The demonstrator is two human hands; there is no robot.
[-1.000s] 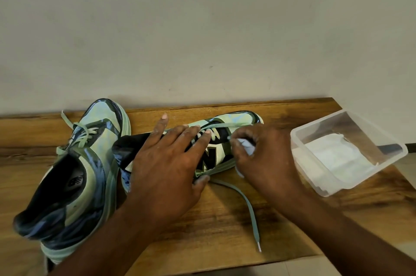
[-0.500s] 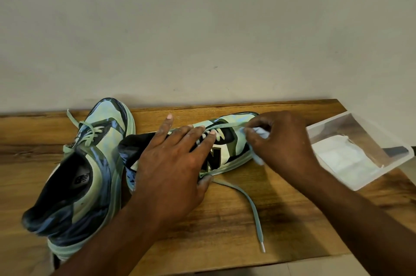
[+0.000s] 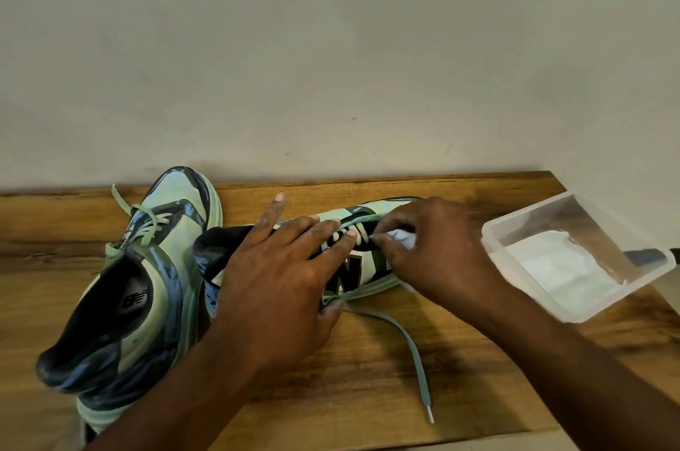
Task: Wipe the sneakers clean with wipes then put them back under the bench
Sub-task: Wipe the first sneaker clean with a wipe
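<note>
Two mint-green, black and blue sneakers sit on a wooden bench point(image 3: 368, 377). One sneaker point(image 3: 140, 288) stands upright at the left. The other sneaker point(image 3: 371, 263) lies on its side in the middle, toe pointing right. My left hand point(image 3: 283, 274) presses flat on its heel and laces, fingers straight, thumb at the sole edge. My right hand point(image 3: 438, 251) pinches a crumpled white wipe point(image 3: 403, 238) against the shoe's upper near the laces. A loose lace point(image 3: 412, 347) trails toward the bench's front edge.
A clear plastic tub point(image 3: 515, 229) holding white wipes point(image 3: 559, 266) sits tilted at the bench's right end, partly over the edge. A plain pale wall rises right behind the bench. A strip of floor shows at the bottom right.
My right hand slid the wipe right toward the toe half a second ago, and has now come back left to the laces. The left hand stays put.
</note>
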